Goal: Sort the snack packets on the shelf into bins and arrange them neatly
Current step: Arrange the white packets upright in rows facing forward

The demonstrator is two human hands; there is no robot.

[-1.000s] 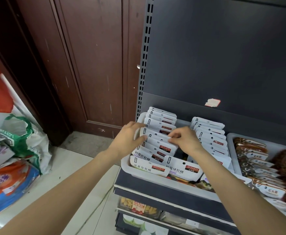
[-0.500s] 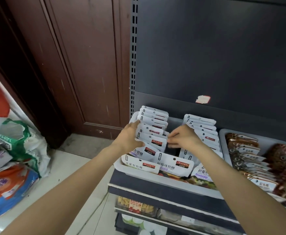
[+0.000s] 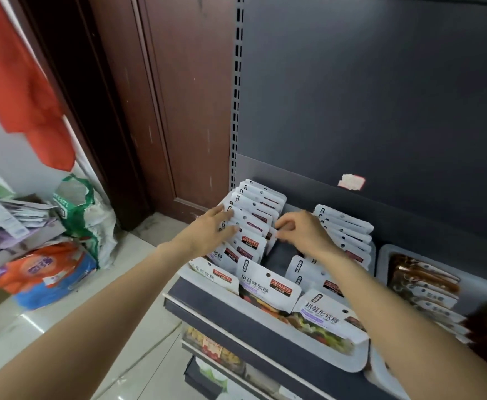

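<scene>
Shelf (image 3: 265, 350): dark, holds my white bin (image 3: 317, 353).
Packets (image 3: 254, 223): stand in rows inside bin.
Left grip (image 3: 210, 229): fingers flat, pressing left row.
Right grip (image 3: 303, 232): pinching one packet's edge.

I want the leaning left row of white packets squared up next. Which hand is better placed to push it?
Probably the left hand: its straight fingers already lie on the left row of packets. The right hand is pinching a packet edge at the gap.

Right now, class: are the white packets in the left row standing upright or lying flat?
Upright, leaning back: the white packets overlap with only top edges showing.
</scene>
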